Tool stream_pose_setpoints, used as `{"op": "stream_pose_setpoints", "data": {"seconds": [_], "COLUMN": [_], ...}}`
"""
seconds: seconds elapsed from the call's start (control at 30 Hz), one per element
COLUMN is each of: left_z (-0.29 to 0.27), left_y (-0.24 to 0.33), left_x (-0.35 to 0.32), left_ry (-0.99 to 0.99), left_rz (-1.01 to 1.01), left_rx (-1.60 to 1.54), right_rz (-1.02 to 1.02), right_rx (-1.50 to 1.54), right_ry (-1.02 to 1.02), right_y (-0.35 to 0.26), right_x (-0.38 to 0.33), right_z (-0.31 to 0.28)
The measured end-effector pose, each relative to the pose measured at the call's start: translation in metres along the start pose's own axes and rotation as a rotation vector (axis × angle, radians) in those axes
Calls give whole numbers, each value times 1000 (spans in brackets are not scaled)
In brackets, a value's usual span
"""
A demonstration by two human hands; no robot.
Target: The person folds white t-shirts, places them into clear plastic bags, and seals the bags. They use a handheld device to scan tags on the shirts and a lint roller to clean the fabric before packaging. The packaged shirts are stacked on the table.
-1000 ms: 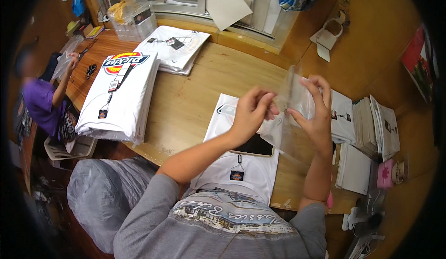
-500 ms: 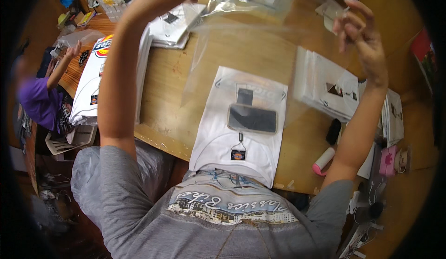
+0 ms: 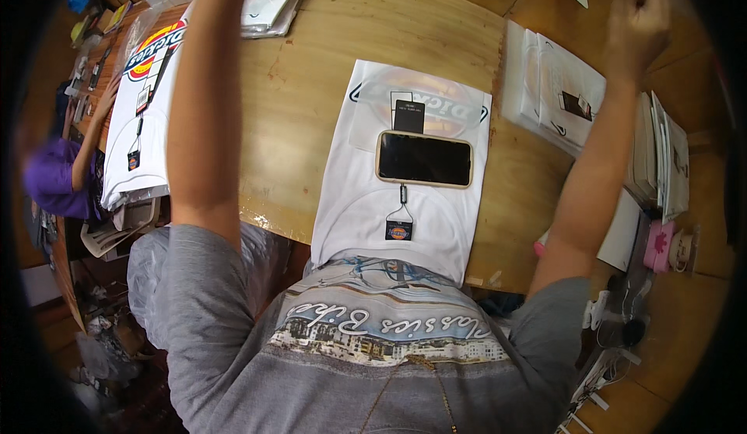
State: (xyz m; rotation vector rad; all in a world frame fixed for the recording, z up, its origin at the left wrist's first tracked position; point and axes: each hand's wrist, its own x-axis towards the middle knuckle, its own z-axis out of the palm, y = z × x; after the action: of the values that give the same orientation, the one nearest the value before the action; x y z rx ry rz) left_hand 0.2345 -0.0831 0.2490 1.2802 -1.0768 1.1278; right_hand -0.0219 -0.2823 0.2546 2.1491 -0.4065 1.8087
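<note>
Reaching beyond the upper edge, the left hand is out of view, while the right hand (image 3: 640, 25) is curled high at the right (I cannot tell whether it grips anything). The clear film stretched between them half a second ago no longer veils the folded shirt (image 3: 440, 216), which lies on the surface (image 3: 288, 107) under a phone (image 3: 424, 159), apparently still unbagged.
</note>
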Motion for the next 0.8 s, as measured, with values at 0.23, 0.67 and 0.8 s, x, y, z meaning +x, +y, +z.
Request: {"op": "stream_pose_setpoints", "data": {"seconds": [0.23,0.67,0.8], "left_z": [39,30,19], "left_y": [-20,-32,-29], "left_x": [-198,-270,-263], "left_ry": [-536,-809,-848], "left_rz": [-1115,-1486,-1556], "left_rx": [-403,-352,-519], "right_rz": [696,1514,1507], "right_rx": [421,692,840], "right_ry": [-558,-921,-882], "right_y": [46,38,40], "right_x": [-215,-264,-271], "right_z": [49,35,26]}}
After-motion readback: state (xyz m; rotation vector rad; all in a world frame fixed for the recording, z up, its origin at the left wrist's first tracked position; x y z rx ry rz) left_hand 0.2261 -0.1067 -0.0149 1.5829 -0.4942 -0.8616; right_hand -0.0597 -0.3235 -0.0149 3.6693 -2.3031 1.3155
